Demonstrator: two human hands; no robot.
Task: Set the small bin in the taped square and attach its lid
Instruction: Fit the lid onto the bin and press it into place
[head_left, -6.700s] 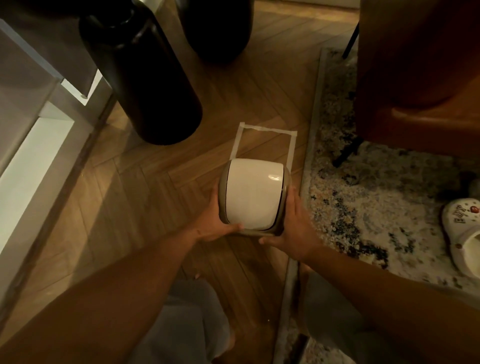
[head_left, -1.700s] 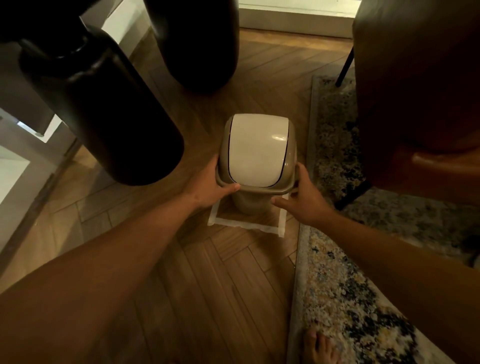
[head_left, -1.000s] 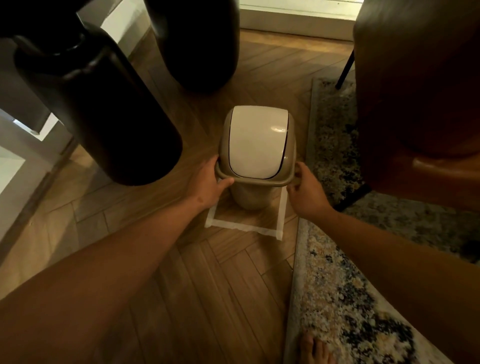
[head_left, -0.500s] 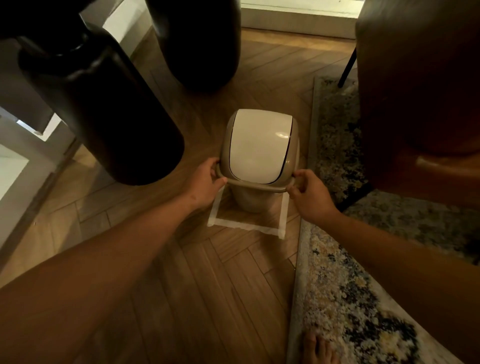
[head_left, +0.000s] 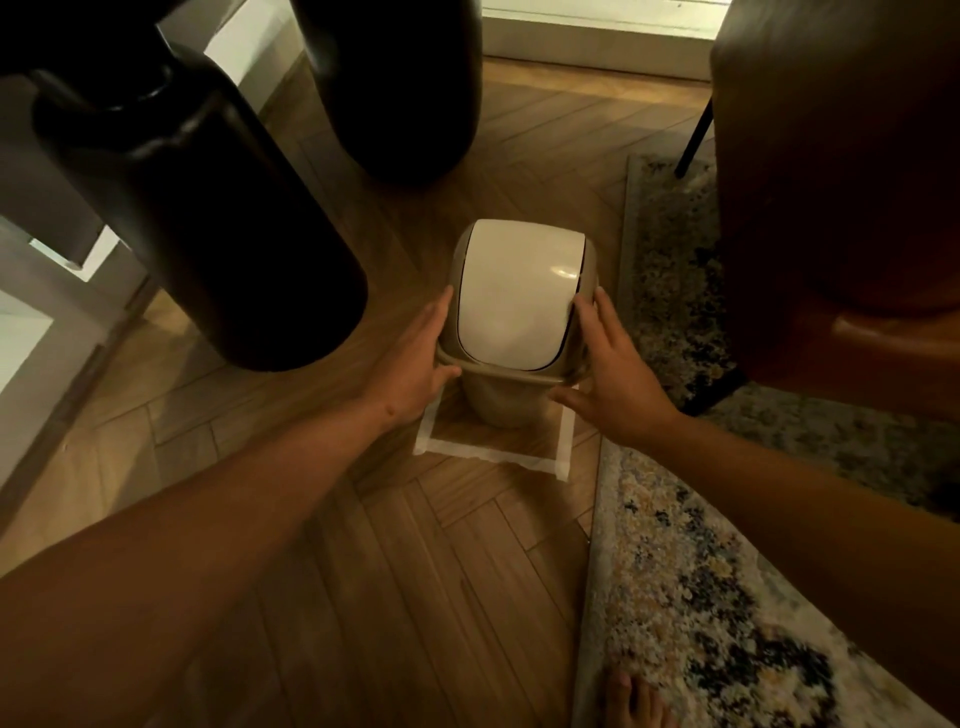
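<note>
Right now your hands are apart, one on each side of the small bin (head_left: 506, 400), which stands upright on the wooden floor (head_left: 363, 571) inside the taped square (head_left: 493, 454). Your left hand (head_left: 415, 364) lies flat against the left side of the lid (head_left: 511, 296), fingers stretched along its tan rim, thumb tucked under the lip. Your right hand (head_left: 610, 371) is spread open, fingertips touching the lid's right edge, thumb pointing toward the bin body. Neither hand is closed around anything. The lid sits on top of the bin, its white swing flap facing up. A patterned rug (head_left: 701, 597) borders the square on the right, and two dark vases (head_left: 208, 218) stand to the left and behind.
</note>
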